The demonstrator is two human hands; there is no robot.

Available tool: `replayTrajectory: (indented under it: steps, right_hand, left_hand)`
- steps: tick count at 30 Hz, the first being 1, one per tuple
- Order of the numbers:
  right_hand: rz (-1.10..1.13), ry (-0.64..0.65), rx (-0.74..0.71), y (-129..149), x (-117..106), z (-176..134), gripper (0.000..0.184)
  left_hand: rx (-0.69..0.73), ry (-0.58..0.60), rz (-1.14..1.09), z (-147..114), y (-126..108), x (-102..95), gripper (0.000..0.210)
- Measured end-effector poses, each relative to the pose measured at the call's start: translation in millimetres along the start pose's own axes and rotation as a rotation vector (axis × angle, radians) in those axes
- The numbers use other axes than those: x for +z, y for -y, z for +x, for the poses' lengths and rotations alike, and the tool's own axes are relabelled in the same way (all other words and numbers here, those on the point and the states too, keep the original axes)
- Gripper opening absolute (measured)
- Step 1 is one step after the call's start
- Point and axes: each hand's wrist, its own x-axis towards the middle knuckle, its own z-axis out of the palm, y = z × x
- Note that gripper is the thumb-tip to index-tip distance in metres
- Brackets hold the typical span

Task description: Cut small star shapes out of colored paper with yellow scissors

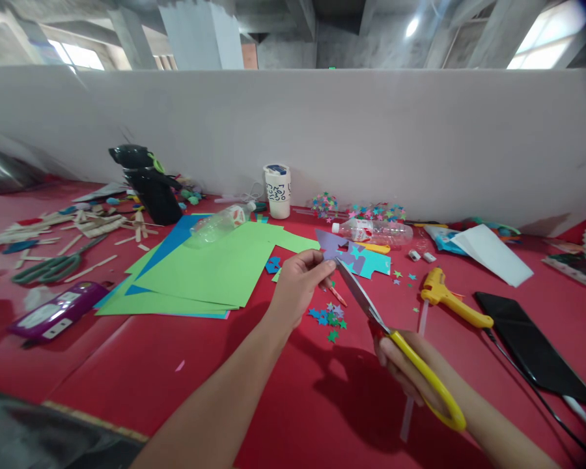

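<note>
My left hand (297, 280) pinches a piece of purple paper (328, 244) with cut-out edges, held above the table. In my right hand (405, 358) is a pair of scissors (364, 301) with yellow handles, its blade tips at the lower edge of the purple paper. Below the paper lies a small pile of blue, green and purple paper stars (329, 317). Behind it is a turquoise paper scrap (375, 262) with a yellow cutter (375, 247) partly showing. Green paper sheets (209, 267) lie to the left of my left hand.
A yellow glue gun (452, 299) and a black phone-like slab (532, 345) lie at right. Plastic bottles (376, 232), a white cup (277, 191) and a black flask (153, 189) line the back. Green-handled scissors (53, 268), wooden sticks (97, 225) and a purple power strip (61, 312) are at left.
</note>
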Motion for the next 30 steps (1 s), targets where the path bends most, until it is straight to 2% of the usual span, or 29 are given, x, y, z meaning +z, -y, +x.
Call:
replayTrajectory:
  steps: [6,10,18,30]
  right_hand:
    - [0.003,0.008,0.034,1,-1,1,0.049]
    - [-0.043,0.005,-0.014,2,-3,1,0.049]
    - [-0.051,-0.002,0.022,5,-2,0,0.048]
    - [-0.024,0.012,0.013,5,-3,1,0.043]
  left_hand:
    - [0.025,0.012,0.040,3,2,-4.6,0.016]
    - [0.016,0.029,0.060,4,0,-6.9,0.016]
    - [0.015,-0.013,0.020,-3,-9,-0.6,0.014]
    - [-0.013,0.005,0.013,-2,-8,-3.1,0.015]
